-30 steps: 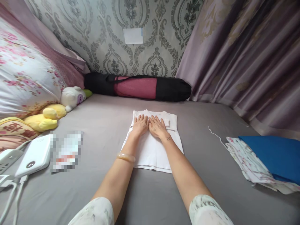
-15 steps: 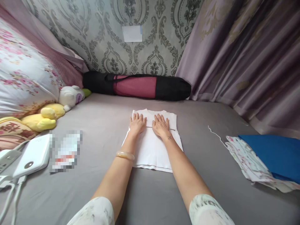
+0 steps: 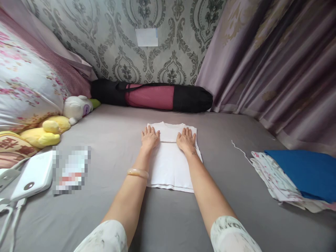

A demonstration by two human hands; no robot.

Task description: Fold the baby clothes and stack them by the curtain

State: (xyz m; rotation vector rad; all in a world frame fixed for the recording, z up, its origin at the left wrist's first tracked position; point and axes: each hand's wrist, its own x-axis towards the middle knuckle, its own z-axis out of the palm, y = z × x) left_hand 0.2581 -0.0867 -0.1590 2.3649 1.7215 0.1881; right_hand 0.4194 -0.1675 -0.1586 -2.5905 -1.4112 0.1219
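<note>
A white shirt (image 3: 170, 164) lies flat on the grey bed sheet, its neckline toward the wall and a crosswise line below it. My left hand (image 3: 150, 138) rests palm down on the shirt's upper left side, fingers spread and overlapping the edge. On the upper right side, my right hand (image 3: 186, 139) also lies flat with its fingers stretched out. Neither hand grips the cloth. Parts of both side edges are hidden under my hands and forearms.
A black and red long bag (image 3: 149, 97) lies along the wall. To the right are folded floral cloth (image 3: 273, 175) and blue cloth (image 3: 301, 171). A white power bank (image 3: 36, 175) with cables, a blurred packet (image 3: 72, 169) and plush toys (image 3: 77, 106) are on the left.
My hands have slid apart over the shirt, the left one outward to the left and the right one outward to the right. Both stay flat.
</note>
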